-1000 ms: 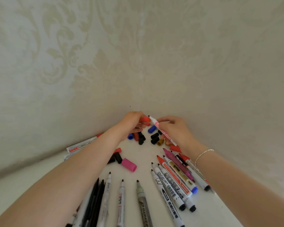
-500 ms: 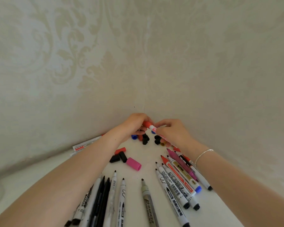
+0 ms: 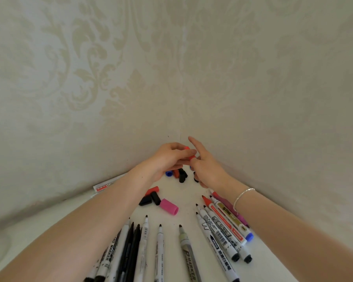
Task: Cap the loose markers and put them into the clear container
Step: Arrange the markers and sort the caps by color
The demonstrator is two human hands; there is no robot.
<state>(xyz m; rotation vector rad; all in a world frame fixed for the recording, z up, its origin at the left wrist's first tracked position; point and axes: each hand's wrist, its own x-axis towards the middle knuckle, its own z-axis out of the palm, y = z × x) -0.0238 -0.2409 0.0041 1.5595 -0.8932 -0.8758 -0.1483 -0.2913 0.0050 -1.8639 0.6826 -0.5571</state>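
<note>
My left hand (image 3: pixel 169 157) grips the red cap end of a red marker (image 3: pixel 189 152), raised in front of the wall corner. My right hand (image 3: pixel 206 169) meets it from the right with its index finger lifted; the barrel is hidden under that hand. Several uncapped markers lie fanned on the white table: a right group (image 3: pixel 222 226), a left group (image 3: pixel 135 251) and a grey marker (image 3: pixel 186 251) between them. Loose caps lie behind them: a pink cap (image 3: pixel 169 206), black caps (image 3: pixel 151 199), a red cap (image 3: pixel 152 190), a blue cap (image 3: pixel 168 173). No clear container shows.
Patterned walls meet in a corner just behind my hands and close off the table at the back and right. A red-labelled marker (image 3: pixel 104 187) lies along the left wall, partly behind my left forearm. More black caps (image 3: pixel 181 175) sit under my hands.
The red cap has gone onto the marker's tip. Both hands have lifted slightly toward the corner, and my right index finger has straightened upward.
</note>
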